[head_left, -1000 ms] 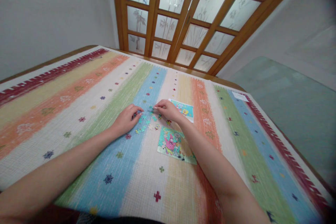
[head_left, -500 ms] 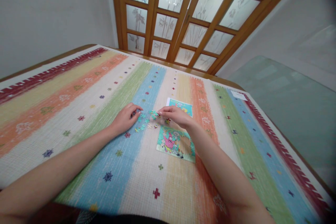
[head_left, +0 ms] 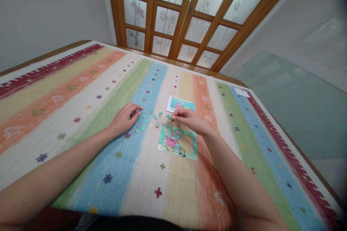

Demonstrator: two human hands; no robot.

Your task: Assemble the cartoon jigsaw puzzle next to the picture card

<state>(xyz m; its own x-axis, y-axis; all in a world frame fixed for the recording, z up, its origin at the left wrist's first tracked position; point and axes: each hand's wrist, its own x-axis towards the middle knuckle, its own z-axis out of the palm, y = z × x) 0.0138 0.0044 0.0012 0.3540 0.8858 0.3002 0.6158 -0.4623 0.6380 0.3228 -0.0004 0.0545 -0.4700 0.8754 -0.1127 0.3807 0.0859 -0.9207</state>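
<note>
Thumb and index finger of my right hand are pinched together at a small green and yellow jigsaw piece. Just below lies a partly filled jigsaw puzzle with a pink starfish character and a bare brown gap at its right. My left hand rests on the cloth with its fingers curled in toward the thumb, at the left edge of the loose jigsaw pieces. What lies under its fingertips is mostly hidden. Several turquoise pieces and a few pale ones are scattered between my hands.
A picture card matching the puzzle lies behind my right hand. The striped tablecloth covers the table. A white paper slip lies near the far right edge. Wooden glazed doors stand beyond the table, and a pale glass panel at the right.
My right hand has moved right, from the loose turquoise pieces to the piece above the puzzle. My left hand stays in about the same place. The view has tilted slightly.
</note>
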